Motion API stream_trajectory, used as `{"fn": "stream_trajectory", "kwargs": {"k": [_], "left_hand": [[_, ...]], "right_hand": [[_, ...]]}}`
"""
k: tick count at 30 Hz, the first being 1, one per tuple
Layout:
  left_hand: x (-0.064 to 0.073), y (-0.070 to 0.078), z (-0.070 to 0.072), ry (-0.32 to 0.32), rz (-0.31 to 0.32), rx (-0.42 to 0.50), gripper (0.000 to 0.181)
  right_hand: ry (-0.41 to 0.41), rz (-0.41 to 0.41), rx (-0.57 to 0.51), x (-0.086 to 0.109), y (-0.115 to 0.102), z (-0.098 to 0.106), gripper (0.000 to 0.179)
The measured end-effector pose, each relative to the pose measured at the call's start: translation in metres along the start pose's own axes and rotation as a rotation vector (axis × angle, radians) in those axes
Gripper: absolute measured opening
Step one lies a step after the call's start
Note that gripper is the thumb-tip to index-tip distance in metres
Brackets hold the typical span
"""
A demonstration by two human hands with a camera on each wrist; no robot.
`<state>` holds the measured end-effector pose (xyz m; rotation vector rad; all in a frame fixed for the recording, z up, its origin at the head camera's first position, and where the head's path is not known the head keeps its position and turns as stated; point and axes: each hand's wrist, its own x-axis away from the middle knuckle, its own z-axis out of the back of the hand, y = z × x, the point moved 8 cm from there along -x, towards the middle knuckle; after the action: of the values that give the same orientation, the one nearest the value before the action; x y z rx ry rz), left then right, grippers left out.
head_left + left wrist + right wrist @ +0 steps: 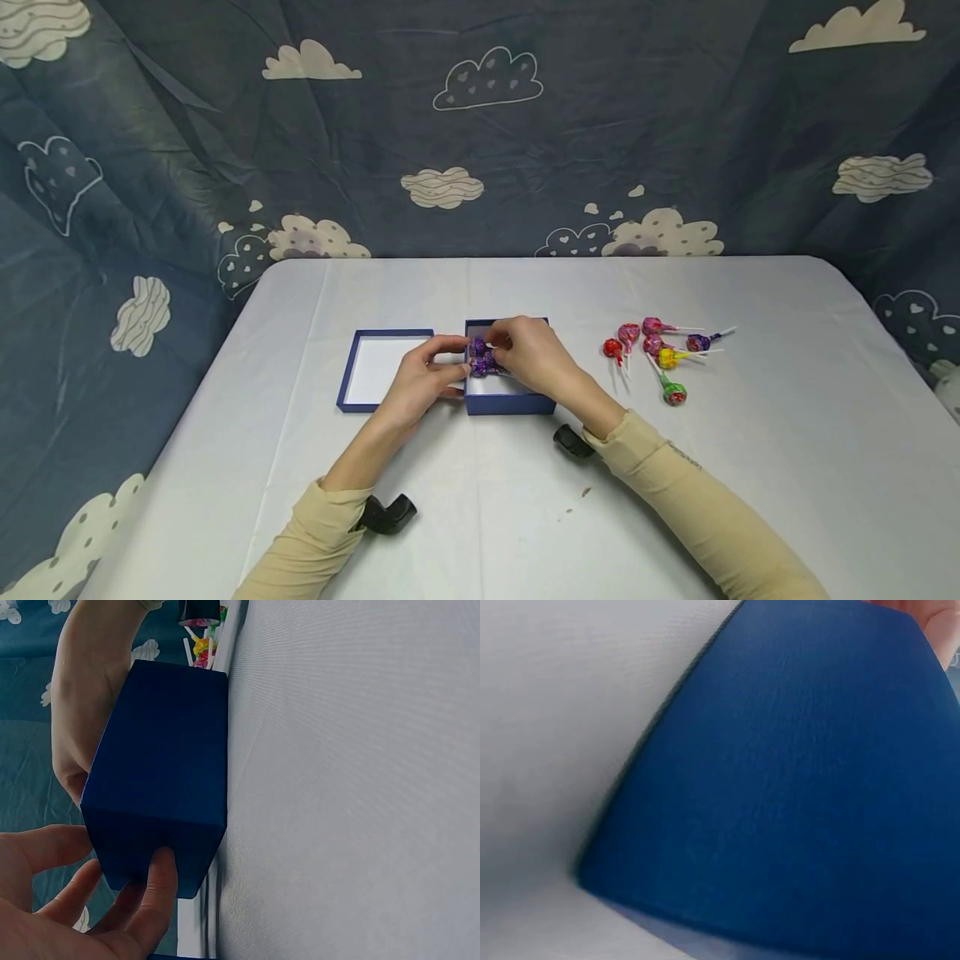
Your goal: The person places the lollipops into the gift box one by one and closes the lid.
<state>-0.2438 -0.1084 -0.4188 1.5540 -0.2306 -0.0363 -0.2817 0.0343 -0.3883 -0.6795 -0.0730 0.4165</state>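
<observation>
Touching the box [510,405], the left hand [418,382] was spread; the right hand [529,353] reached in beside purple lollipops [478,365], fingers bent, grip not determinable.

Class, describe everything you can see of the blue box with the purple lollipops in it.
The box is rectangular, dark blue outside and pale inside, with smooth walls that look like stiff card. Its top is open. It stands upright on the white cloth, to the right of the lid. Purple lollipops lie at its left end. The left hand has fingers against its left wall; the right hand reaches in from the right, hiding part of the interior.
</observation>
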Motion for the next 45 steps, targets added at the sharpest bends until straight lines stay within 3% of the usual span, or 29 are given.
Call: {"fn": "stream_trajectory", "kwargs": {"k": [15,24,33,45], "left_hand": [[0.001,0.001,0.0,0.001,0.002,0.002,0.042],[0.001,0.002,-0.001,-0.003,-0.006,0.003,0.041],[0.001,0.001,-0.001,0.004,0.0,0.009,0.042],[0.0,-0.001,0.0,0.008,0.001,0.007,0.042]], "right_hand": [[0.084,0.047,-0.225,0.013,-0.001,0.019,0.02],[0.068,0.127,-0.336,0.027,-0.007,0.036,0.018],[0.076,0.109,-0.324,0.041,-0.001,0.052,0.017],[0.098,0.015,-0.275,0.057,0.024,0.076,0.018]]}}
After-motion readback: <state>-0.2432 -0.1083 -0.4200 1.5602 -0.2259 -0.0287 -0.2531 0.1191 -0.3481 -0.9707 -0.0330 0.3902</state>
